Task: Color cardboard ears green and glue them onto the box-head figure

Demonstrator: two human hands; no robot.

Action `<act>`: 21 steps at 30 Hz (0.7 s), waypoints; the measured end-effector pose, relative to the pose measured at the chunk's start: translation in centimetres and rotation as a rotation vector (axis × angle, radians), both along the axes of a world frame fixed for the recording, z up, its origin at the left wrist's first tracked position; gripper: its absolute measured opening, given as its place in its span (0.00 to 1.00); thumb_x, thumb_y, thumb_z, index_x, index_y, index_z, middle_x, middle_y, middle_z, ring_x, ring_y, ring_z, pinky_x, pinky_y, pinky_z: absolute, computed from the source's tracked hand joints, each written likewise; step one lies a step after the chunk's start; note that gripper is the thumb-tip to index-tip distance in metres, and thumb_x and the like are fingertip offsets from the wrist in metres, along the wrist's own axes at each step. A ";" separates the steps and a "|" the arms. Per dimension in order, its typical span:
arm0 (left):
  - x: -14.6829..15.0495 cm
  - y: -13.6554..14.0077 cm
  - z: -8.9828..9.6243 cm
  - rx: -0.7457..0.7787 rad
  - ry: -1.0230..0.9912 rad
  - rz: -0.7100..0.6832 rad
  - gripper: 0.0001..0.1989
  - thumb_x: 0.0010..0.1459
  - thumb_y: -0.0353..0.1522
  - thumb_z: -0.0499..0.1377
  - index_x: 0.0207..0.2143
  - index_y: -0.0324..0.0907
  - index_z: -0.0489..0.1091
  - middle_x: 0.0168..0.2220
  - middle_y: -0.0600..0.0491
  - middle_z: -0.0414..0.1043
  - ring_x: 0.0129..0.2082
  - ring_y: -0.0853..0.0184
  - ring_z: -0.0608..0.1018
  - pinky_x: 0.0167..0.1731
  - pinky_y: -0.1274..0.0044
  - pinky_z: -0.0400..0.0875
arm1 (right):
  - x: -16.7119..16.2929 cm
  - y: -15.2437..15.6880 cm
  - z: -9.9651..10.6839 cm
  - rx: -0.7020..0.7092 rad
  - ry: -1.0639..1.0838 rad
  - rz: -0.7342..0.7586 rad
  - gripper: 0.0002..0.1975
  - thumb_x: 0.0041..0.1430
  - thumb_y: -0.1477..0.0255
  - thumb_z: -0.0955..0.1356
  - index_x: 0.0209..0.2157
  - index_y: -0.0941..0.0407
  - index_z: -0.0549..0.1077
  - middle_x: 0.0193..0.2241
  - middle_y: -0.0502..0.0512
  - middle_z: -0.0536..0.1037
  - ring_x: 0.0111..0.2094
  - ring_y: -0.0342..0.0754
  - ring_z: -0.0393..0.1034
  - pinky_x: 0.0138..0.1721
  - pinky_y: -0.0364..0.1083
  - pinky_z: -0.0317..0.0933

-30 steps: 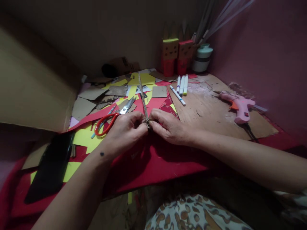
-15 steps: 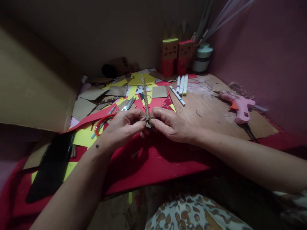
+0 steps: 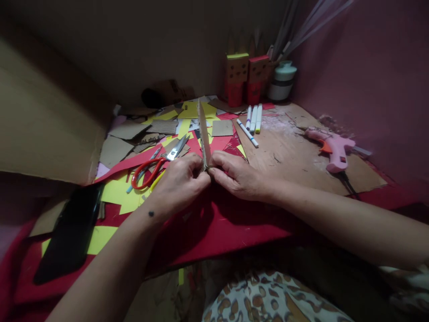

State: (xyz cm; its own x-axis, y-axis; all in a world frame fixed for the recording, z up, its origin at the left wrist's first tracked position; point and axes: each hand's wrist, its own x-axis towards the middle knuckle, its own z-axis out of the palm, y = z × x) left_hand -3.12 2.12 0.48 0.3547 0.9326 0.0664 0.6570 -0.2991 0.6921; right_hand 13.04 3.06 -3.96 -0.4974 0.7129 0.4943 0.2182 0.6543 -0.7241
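Note:
Between my hands a thin piece of cardboard (image 3: 204, 132) stands edge-on, pointing away from me above the table. My left hand (image 3: 186, 176) pinches its near end from the left, thumb bent over the edge. From the other side my right hand (image 3: 234, 174) grips the same end between thumb and curled fingers. My fingers hide the lowest part of the cardboard. Just left of my left hand lie scissors (image 3: 161, 163) with red and yellow handles, their blades pointing away.
Paper and cardboard scraps (image 3: 129, 129) cover the left side. A black phone-like slab (image 3: 69, 237) lies near left. Several markers (image 3: 248, 133) and a pink glue gun (image 3: 331, 147) rest on the right-hand board (image 3: 284, 152). Behind stand two decorated boxes (image 3: 236, 74) and a lidded jar (image 3: 282, 80).
My left hand has shifted slightly right and rolled over the cardboard's near end, uncovering more of the scissors. The cardboard has turned a little, showing more of its right face.

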 end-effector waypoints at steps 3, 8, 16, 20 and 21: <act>-0.3 0.2 0.0 -0.012 -0.007 -0.058 0.04 0.46 0.31 0.55 0.22 0.41 0.66 0.24 0.56 0.65 0.27 0.69 0.67 0.27 0.77 0.62 | 0.1 0.1 0.1 -0.010 -0.014 0.016 0.08 0.59 0.77 0.59 0.26 0.54 0.56 0.25 0.48 0.60 0.26 0.43 0.55 0.30 0.44 0.53; -1.2 0.7 -0.1 -0.046 -0.036 -0.151 0.04 0.47 0.32 0.55 0.25 0.41 0.68 0.26 0.55 0.68 0.29 0.67 0.70 0.28 0.77 0.65 | 0.3 0.3 0.2 -0.036 -0.024 0.080 0.06 0.58 0.78 0.59 0.28 0.55 0.58 0.26 0.50 0.63 0.27 0.43 0.57 0.30 0.44 0.55; -1.5 1.1 0.2 -0.128 -0.078 -0.220 0.05 0.51 0.32 0.55 0.26 0.41 0.69 0.26 0.55 0.69 0.27 0.70 0.71 0.26 0.79 0.66 | 0.6 0.3 0.5 -0.101 0.009 0.139 0.07 0.59 0.78 0.59 0.27 0.55 0.58 0.24 0.48 0.63 0.26 0.42 0.58 0.29 0.43 0.56; -1.6 0.7 0.0 -0.115 -0.090 -0.191 0.04 0.50 0.30 0.55 0.26 0.41 0.69 0.25 0.56 0.68 0.27 0.70 0.71 0.27 0.79 0.66 | 0.5 0.0 0.7 -0.083 -0.014 0.066 0.09 0.60 0.72 0.62 0.26 0.55 0.59 0.24 0.48 0.62 0.26 0.42 0.57 0.28 0.43 0.54; -1.6 0.7 0.0 -0.107 -0.086 -0.192 0.04 0.50 0.30 0.55 0.27 0.41 0.69 0.26 0.55 0.69 0.28 0.69 0.71 0.28 0.79 0.67 | 0.5 -0.1 0.7 -0.069 -0.021 0.053 0.10 0.60 0.70 0.63 0.26 0.55 0.59 0.24 0.47 0.62 0.26 0.42 0.56 0.28 0.43 0.54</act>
